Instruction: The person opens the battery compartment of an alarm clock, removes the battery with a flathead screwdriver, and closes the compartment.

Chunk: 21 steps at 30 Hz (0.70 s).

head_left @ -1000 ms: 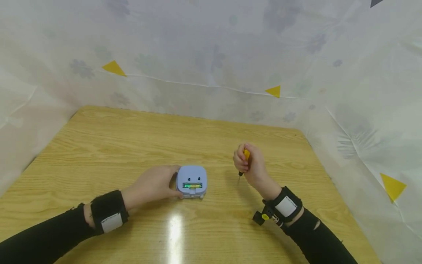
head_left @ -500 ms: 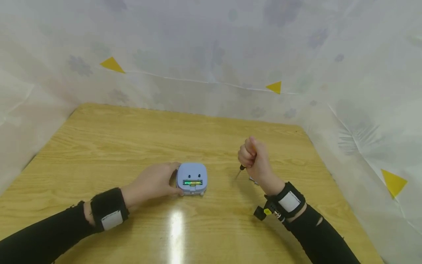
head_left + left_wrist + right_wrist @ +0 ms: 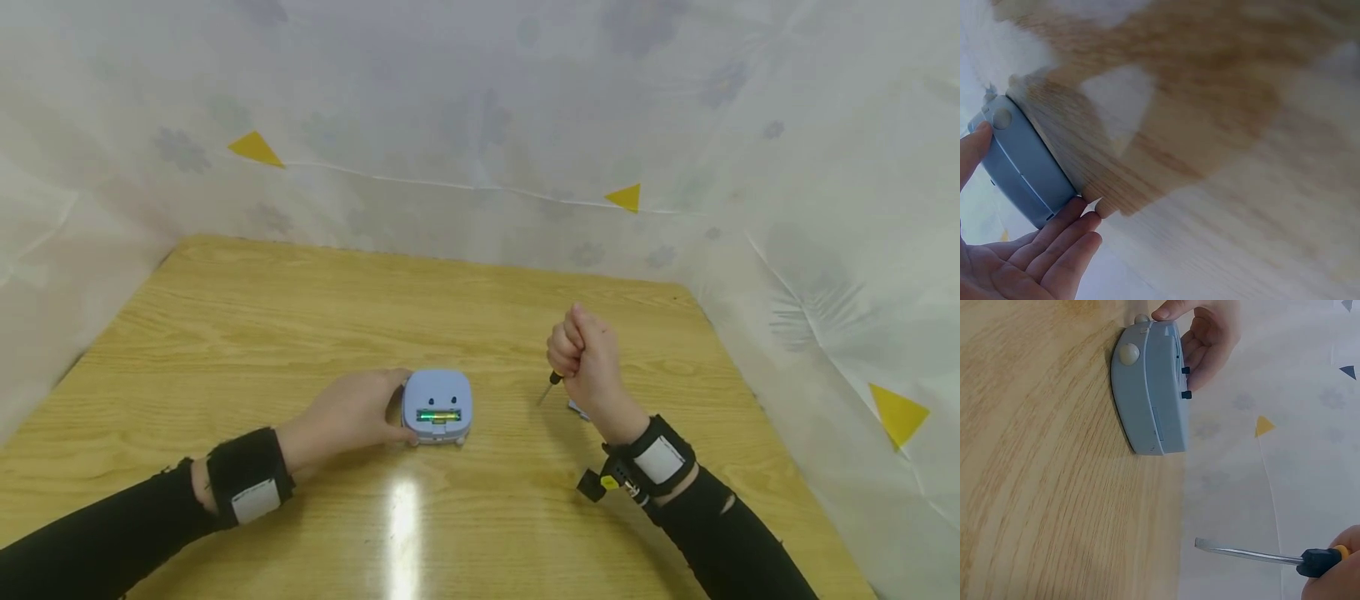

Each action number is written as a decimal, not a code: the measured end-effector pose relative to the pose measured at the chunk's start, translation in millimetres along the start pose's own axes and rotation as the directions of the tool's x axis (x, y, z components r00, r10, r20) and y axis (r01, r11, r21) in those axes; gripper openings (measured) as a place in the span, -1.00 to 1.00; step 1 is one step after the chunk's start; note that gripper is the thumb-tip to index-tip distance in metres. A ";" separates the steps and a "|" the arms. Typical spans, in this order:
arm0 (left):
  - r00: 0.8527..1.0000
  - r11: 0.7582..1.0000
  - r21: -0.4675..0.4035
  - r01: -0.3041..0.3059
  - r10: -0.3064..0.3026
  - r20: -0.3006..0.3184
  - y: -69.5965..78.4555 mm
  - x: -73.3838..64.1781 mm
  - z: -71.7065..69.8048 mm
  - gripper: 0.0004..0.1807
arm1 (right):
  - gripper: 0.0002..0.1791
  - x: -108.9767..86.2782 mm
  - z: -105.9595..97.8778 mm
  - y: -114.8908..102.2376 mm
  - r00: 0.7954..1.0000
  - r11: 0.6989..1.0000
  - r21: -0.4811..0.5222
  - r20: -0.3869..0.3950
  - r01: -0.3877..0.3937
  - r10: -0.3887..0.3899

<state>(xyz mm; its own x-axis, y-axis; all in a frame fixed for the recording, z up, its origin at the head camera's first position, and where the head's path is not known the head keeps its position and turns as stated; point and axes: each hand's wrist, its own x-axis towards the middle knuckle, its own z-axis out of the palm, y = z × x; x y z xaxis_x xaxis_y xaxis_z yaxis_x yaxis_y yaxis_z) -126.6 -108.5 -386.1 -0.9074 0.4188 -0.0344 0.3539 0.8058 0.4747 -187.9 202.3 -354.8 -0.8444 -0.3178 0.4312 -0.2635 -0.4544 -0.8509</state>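
Note:
A light-blue alarm clock [image 3: 437, 386] lies on its face on the wooden table, back upward. Two small dark knobs stick up from it, and a green-yellow battery [image 3: 438, 416] shows in its uncovered slot. My left hand [image 3: 348, 412] grips the clock from the left, thumb on the footed side and fingers at the opposite side. To the right, my right hand [image 3: 588, 358] holds a flat-tipped screwdriver [image 3: 1260, 555] in a fist, its shaft slanting down to the left, apart from the clock. The fist hides most of the yellow handle.
A small blue-grey piece [image 3: 577, 409] lies on the table beside my right wrist, partly hidden by it. The wooden table [image 3: 337, 308] reaches back to pale floral sheeting [image 3: 420, 225] hung with yellow pennants [image 3: 624, 198].
My right hand has moved slightly right and away from me with the screwdriver, and the small blue-grey piece now shows beside its wrist. My left hand keeps its grip on the clock.

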 end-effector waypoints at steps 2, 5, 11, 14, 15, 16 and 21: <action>1.000 1.000 0.001 -0.001 0.001 0.001 0.0 -0.3 0.4 0.00 | -0.41 -1.0 0.3 1.2 1.000 1.000 0.005 -0.013 -0.009 0.009; 1.000 1.000 0.001 0.000 0.000 0.006 -0.4 -0.6 0.7 0.00 | -0.37 -2.6 1.0 2.6 0.999 0.999 0.017 -0.029 -0.028 0.029; 1.000 1.000 -0.003 -0.002 0.002 0.007 0.1 -1.2 -0.2 0.00 | -0.40 -3.2 3.1 3.1 0.994 0.996 0.020 -0.065 -0.090 0.091; 1.000 1.000 -0.008 -0.002 0.002 0.007 0.2 -1.0 -0.4 0.00 | -0.43 -2.8 4.6 2.4 0.993 0.995 0.016 -0.071 -0.096 0.097; 1.000 1.000 -0.007 -0.001 0.001 0.007 0.3 -1.1 -0.5 0.00 | -0.43 -2.7 5.1 2.3 0.993 0.996 0.010 -0.071 -0.093 0.094; 1.000 1.000 -0.005 -0.002 0.002 0.006 0.1 -1.0 -0.6 -0.01 | -0.44 -2.7 5.5 2.5 0.993 0.996 0.000 -0.071 -0.090 0.090; 1.000 1.000 0.000 -0.010 0.010 0.001 -0.2 -1.1 -0.7 -0.02 | -0.44 -3.7 6.8 3.8 0.991 0.993 -0.023 -0.060 -0.120 0.118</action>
<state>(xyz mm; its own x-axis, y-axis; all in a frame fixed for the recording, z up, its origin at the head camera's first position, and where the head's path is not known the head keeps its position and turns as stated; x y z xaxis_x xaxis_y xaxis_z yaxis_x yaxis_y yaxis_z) -125.8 -109.5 -385.6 -0.9037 0.4270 -0.0305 0.3627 0.8016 0.4753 -182.6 196.1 -357.6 -0.8961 -0.3188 0.3089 -0.1712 -0.3938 -0.9031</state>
